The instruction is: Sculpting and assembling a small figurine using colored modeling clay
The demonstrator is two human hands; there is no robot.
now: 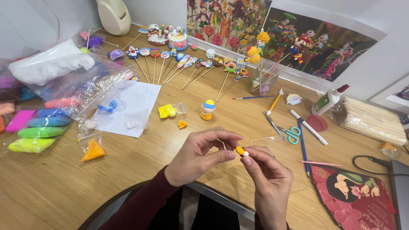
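Clay piece [242, 151] pinched between both hands' fingertips [230, 156].

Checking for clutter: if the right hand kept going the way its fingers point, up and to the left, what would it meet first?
The left hand, already touching at the small orange clay piece both pinch.

A craft workshop — clay figures on sticks [187, 64], modelling-clay packs [40, 132], scissors [292, 134].

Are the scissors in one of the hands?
No, the scissors lie on the table, while both hands pinch a small orange and white clay piece.
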